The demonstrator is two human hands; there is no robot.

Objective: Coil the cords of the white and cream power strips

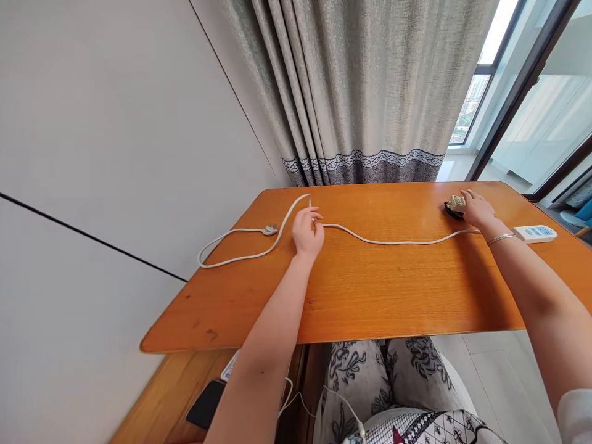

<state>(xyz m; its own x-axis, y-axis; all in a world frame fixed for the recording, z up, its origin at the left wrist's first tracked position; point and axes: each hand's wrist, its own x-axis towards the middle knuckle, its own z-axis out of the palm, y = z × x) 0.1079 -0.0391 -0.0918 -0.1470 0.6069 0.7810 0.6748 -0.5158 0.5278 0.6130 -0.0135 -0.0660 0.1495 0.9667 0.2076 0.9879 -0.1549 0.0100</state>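
Left hand [308,233] curls at the cord [388,243], seemingly to steady its bend, pinch unclear; right hand [478,209] reaches to the block [456,205], whether gripping I can't tell.

Daylight comes from the window [498,37] at upper right, its top pane blown out to white, while my right hand [478,209] and forearm [541,290] cast a soft shadow [481,280] on the bright tabletop [370,283], all fairly sharp to me despite wide-lens stretching toward the edges.
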